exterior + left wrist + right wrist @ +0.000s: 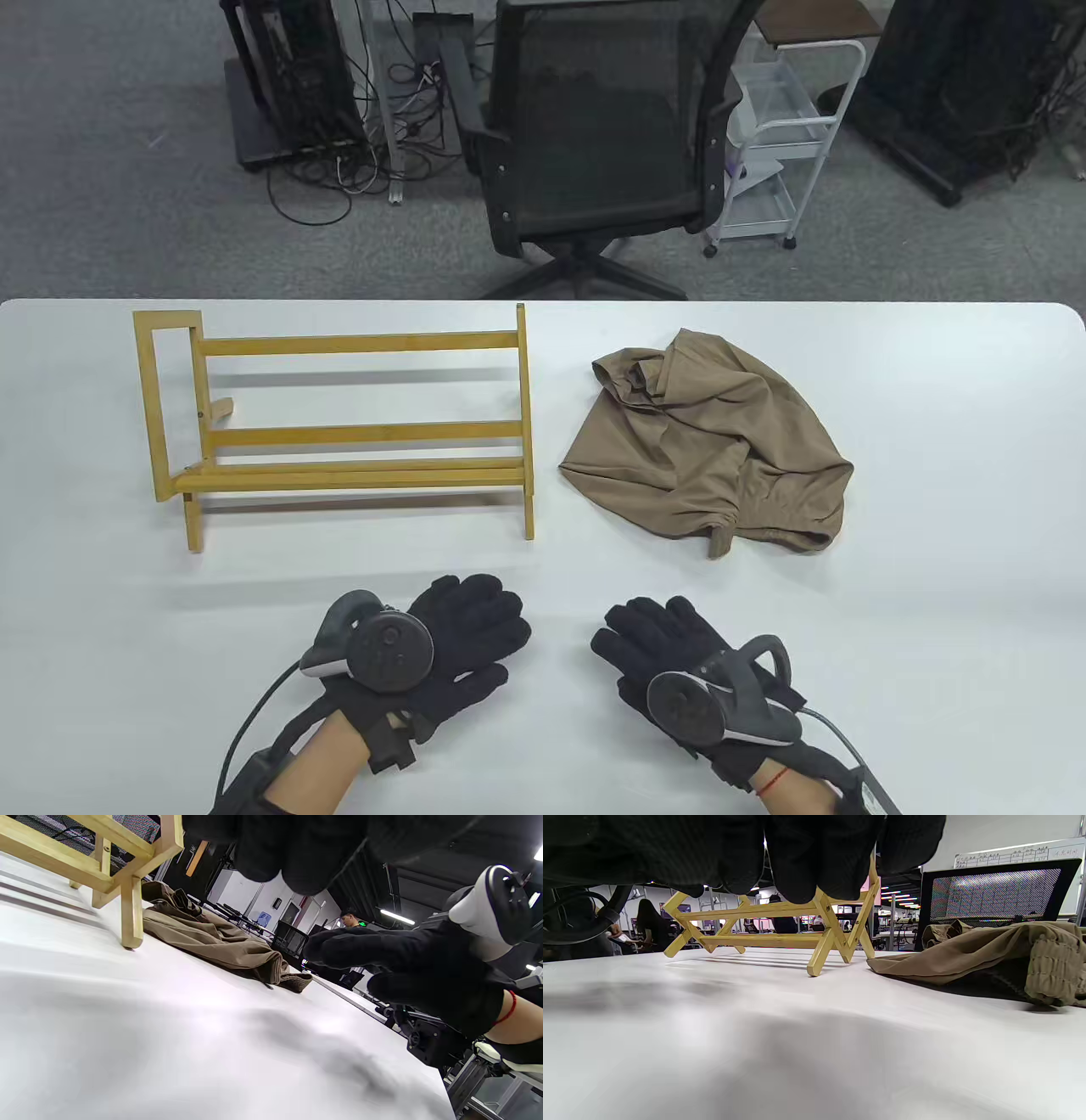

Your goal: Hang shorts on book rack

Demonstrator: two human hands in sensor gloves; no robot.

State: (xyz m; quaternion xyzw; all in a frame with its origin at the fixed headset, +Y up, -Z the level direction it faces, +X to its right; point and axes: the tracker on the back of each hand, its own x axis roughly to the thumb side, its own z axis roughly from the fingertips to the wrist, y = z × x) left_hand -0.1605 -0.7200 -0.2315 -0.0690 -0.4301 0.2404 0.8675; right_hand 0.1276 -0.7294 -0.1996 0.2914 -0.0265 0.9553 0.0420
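A wooden book rack (pixel 356 424) stands on the left half of the white table (pixel 543 577). Crumpled khaki shorts (pixel 708 446) lie to its right, apart from it. My left hand (pixel 462 637) rests flat on the table near the front edge, below the rack, fingers spread and empty. My right hand (pixel 657 649) rests flat below the shorts, also empty. The left wrist view shows a rack leg (pixel 131 912), the shorts (pixel 220 942) and my right hand (pixel 394 955). The right wrist view shows the rack (pixel 780 929) and the shorts (pixel 984 955).
A black mesh office chair (pixel 594 127) stands behind the table's far edge. A white wire trolley (pixel 780 127) is to its right, and cables and equipment stands (pixel 297 93) lie on the carpet to its left.
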